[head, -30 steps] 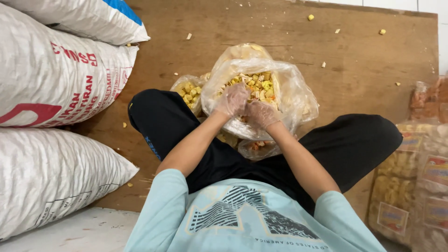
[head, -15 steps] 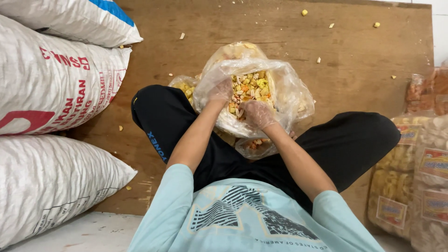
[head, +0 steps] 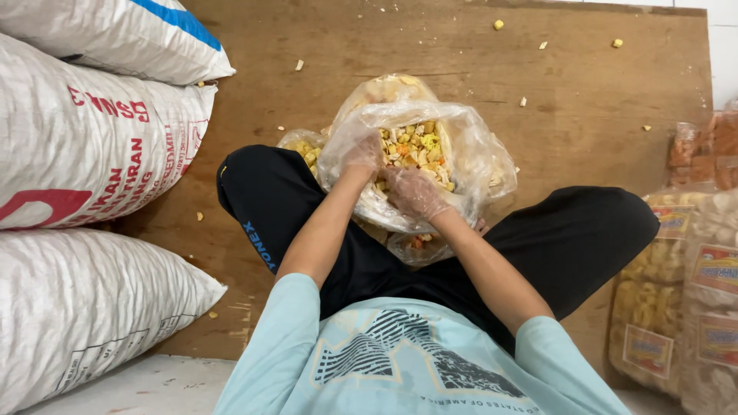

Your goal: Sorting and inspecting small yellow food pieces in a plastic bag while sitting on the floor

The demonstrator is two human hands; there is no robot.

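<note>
A: Status of the bag?

B: Clear plastic bag (head: 469, 165) of mixed yellow and orange snack pieces is held open in the lap, between the crossed legs, over the middle of the wooden board (head: 600, 100). Left hand (head: 360, 154), in a thin clear glove, is clamped on the bag's left rim. Right hand (head: 413, 192), also gloved, is pressed into the bag mouth at the near rim; whether film or snacks are gripped cannot be told.

A: Anything else close by?

B: A smaller snack-filled bag (head: 301, 146) is seen just beside the main one, on its left, partly hidden behind it. Another small clear bag (head: 415, 246) is tucked under the main one, against the lap.

A: Surroundings?

B: Loose snack crumbs (head: 498, 24) are scattered toward the board's far edge. Three white woven sacks (head: 84, 154) are stacked along the board's left edge. Sealed packets of crackers (head: 676, 307) are stacked at the right edge. Black trousers and a pale blue printed T-shirt are worn by the person.
</note>
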